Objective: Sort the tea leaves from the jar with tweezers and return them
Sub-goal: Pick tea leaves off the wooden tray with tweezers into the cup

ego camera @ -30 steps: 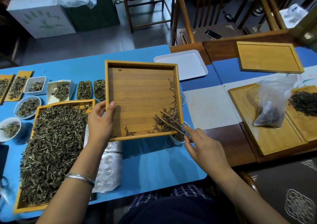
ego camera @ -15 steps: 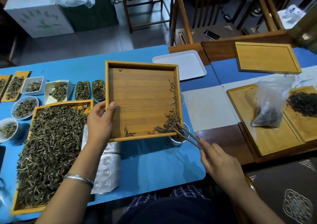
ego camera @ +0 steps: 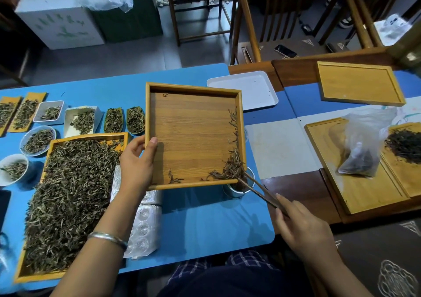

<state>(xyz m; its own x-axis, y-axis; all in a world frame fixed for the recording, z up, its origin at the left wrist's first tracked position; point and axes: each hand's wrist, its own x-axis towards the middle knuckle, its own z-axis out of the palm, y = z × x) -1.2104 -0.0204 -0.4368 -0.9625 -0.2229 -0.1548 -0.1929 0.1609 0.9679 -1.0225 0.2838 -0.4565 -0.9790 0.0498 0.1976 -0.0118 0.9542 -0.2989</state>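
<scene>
My left hand [ego camera: 136, 160] grips the left edge of a square wooden tray [ego camera: 193, 137], holding it tilted above the blue table. A small heap of tea leaves [ego camera: 230, 170] has gathered in the tray's lower right corner. Directly under that corner stands a small glass jar [ego camera: 237, 188], partly hidden by the tray. My right hand [ego camera: 303, 226] holds dark wooden tweezers [ego camera: 259, 191], their tips touching the leaf heap at the corner over the jar.
A large wooden tray of tea leaves [ego camera: 68, 194] lies at left, with several small dishes of leaves [ego camera: 37, 138] behind it. A white tray [ego camera: 243, 89], more wooden trays [ego camera: 357, 82] and a plastic bag [ego camera: 362, 146] sit right. A blister pack [ego camera: 143, 224] lies under my left arm.
My right hand has pulled back toward me and to the right, drawing the tweezers from inside the tray to its lower right corner. The leaves have bunched at that corner.
</scene>
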